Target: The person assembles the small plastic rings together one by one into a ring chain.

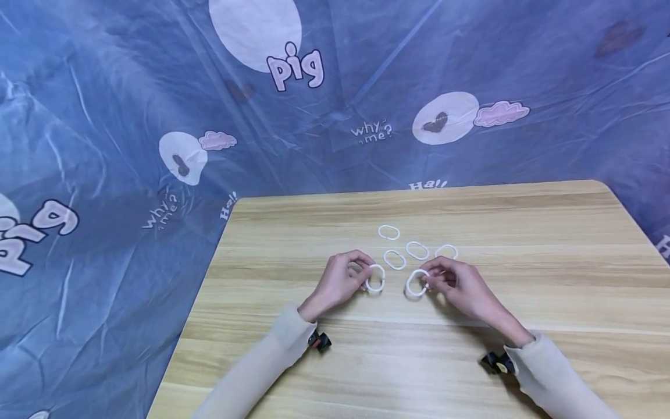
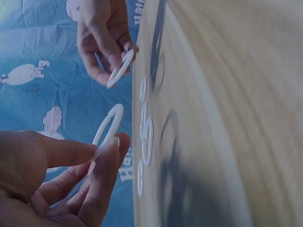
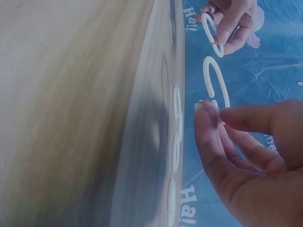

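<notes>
Between thumb and fingertips my left hand (image 1: 342, 278) pinches a white oval ring (image 1: 368, 284), held up off the table. My right hand (image 1: 463, 285) likewise pinches a second white oval ring (image 1: 410, 283). The two rings hang side by side, apart from each other. In the left wrist view, the left hand's ring (image 2: 116, 116) has a small gap on its rim. A gap also shows on the right hand's ring (image 3: 208, 78) in the right wrist view. Just beyond the hands, several more such rings lie flat, among them one link (image 1: 395, 252) nearest the middle.
The loose links include one at the back (image 1: 389, 226), another link (image 1: 417, 242) right of it, and a link (image 1: 446, 246) partly hidden behind the right hand. They lie on a wooden table (image 1: 387, 366). A blue printed cloth (image 1: 335, 145) hangs behind the table and at its left.
</notes>
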{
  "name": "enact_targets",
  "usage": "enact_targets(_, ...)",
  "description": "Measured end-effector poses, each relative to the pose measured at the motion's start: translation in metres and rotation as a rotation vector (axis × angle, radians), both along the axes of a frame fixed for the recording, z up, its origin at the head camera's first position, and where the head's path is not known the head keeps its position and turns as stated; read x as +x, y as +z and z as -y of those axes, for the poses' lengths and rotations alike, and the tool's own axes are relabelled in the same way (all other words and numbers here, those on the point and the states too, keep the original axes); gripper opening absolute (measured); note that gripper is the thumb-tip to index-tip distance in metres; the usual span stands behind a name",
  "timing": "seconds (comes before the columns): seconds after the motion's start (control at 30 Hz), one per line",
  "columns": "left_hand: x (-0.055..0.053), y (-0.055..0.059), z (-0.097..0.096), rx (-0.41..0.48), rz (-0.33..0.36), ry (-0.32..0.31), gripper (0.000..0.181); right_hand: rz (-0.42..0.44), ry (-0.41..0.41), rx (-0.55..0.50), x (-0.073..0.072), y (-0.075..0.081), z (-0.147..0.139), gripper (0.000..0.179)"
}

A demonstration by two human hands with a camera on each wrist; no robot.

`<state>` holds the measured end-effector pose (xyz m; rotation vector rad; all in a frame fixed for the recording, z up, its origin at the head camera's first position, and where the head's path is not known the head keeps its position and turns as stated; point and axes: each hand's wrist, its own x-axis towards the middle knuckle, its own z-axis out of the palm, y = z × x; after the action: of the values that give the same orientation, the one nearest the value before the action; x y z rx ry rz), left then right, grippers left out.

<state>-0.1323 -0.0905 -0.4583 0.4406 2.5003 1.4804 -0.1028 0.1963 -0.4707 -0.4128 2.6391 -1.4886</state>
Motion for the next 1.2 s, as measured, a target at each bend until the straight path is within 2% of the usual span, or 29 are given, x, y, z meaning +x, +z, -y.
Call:
enact_targets(0.17,0.008,-0.003,-0.005,0.054,0.011,-0.039,0.013,-0.009,-0.004,-0.047,0.003,0.002,0.005,0.022)
enact_targets(0.33,0.012,-0.007,-0.008,0.087,0.025,-0.047,0.012,-0.014,0.001,-0.083,0.006,0.001,0.01,0.023)
enact_targets(0.57,0.017,-0.012,-0.011,0.154,0.06,-0.061,0.013,0.051,-0.008,-0.108,0.01,0.002,0.014,0.025)
enact_targets(0.87,0.022,-0.016,-0.018,0.18,0.073,-0.094,0.014,0.074,-0.008,-0.147,0.011,0.003,0.016,0.025)
enact_targets(1.2,0.027,-0.017,-0.025,0.212,0.11,-0.088,0.015,0.075,0.0,-0.163,0.012,0.0,0.017,0.026)
